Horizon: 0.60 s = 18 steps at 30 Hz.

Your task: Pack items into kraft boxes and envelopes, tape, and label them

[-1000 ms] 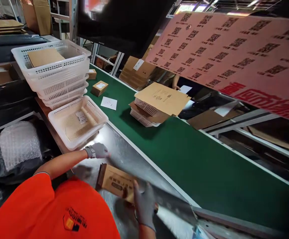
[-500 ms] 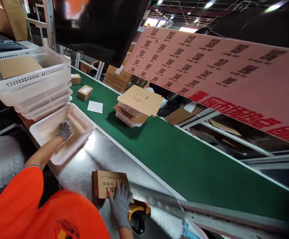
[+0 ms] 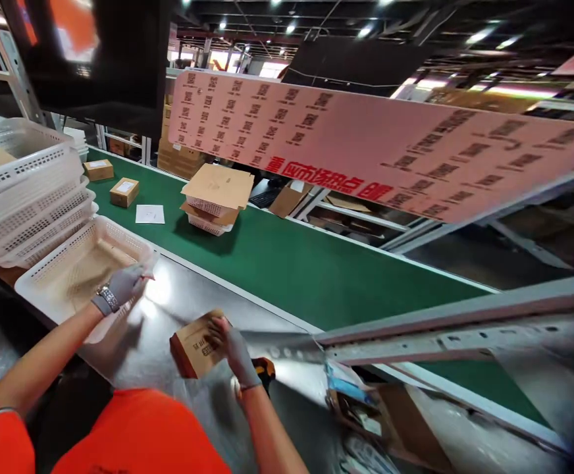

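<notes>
Leftmost, toward nine o'clock: tall stack of white perforated plastic baskets (image 3: 40,197). At eight, shallow white plastic basket (image 3: 35,305) beside brushed silver worktop (image 3: 124,359); at ten, black-screened monitor (image 3: 94,72) with orange reflections. Over the basket's right rim, grey-gloved left hand (image 3: 125,284), fingers drawn almost together; impossible to tell whether pinching anything. Beyond, along the green conveyor belt (image 3: 297,270), from ten to eleven: two small brown boxes (image 3: 124,192), flat white paper (image 3: 149,214), white baskets topped with tan cardboard (image 3: 220,185). At seven, above or on the metal, tilted brown printed carton (image 3: 199,349), its right end gripped in the bent fingers of the grey-gloved right hand (image 3: 235,342). Just beside, black-and-yellow handheld device (image 3: 264,372), partly hidden. From twelve to two, pink code-covered board (image 3: 346,131) under dark, lamp-dotted ceiling (image 3: 316,26). At four, pale metal rail (image 3: 445,322).
</notes>
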Each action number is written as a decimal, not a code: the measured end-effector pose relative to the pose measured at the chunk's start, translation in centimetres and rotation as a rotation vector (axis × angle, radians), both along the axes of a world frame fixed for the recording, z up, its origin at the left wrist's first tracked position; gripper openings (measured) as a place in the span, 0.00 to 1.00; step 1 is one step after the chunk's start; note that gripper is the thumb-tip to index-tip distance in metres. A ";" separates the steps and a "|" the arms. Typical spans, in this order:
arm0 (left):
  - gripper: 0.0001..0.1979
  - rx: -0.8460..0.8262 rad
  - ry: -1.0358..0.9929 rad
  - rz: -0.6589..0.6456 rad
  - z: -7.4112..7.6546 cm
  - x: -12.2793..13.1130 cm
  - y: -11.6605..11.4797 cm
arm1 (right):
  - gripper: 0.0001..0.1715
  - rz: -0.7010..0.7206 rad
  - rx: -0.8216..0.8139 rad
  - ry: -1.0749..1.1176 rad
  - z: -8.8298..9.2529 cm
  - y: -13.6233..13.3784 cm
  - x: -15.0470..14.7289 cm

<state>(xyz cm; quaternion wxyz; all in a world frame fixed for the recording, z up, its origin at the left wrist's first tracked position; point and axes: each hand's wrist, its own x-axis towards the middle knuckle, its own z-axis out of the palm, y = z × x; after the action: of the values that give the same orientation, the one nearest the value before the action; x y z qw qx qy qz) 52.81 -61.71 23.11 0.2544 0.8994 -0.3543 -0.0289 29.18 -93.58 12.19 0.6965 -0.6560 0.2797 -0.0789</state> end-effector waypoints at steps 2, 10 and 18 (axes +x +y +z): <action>0.24 0.015 -0.046 -0.275 -0.9 -4.7 -2.2 | 0.49 0.107 0.284 -0.033 2.1 1.7 0.5; 0.15 0.052 0.124 -0.534 -4.0 -13.2 -5.4 | 0.30 0.258 0.321 -0.017 2.1 3.6 -3.6; 0.24 -0.477 0.784 0.077 -8.0 -16.0 -6.5 | 0.27 -0.241 0.409 -0.157 -0.9 7.0 -6.7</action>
<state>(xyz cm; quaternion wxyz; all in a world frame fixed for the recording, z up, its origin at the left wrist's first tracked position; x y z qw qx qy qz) 36.82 -68.24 15.10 0.5698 0.7495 -0.1945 -0.2750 22.53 -86.60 11.27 0.8201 -0.4551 0.3109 -0.1538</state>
